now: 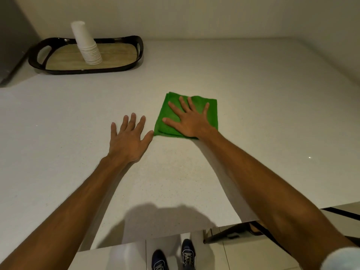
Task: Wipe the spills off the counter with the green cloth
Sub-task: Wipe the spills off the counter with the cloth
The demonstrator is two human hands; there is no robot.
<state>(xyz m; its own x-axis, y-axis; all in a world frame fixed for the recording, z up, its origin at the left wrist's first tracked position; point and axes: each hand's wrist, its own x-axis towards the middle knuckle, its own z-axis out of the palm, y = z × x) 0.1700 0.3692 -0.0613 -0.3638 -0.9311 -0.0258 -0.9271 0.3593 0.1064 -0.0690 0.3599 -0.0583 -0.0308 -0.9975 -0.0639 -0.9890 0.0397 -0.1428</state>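
Two hands lie flat, fingers spread: right hand (191, 118) presses the green cloth (211, 112), left hand (127, 138) on bare desk (253, 94), holding nothing, far from edges.

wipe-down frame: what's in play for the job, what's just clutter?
In play: cloth, flat under right hand; counter; left hand, flat beside the cloth.
Clutter: tray, cup stack standing on it.

Black tray (141, 49) at back left, white cup stack (86, 43) upside-down on it.
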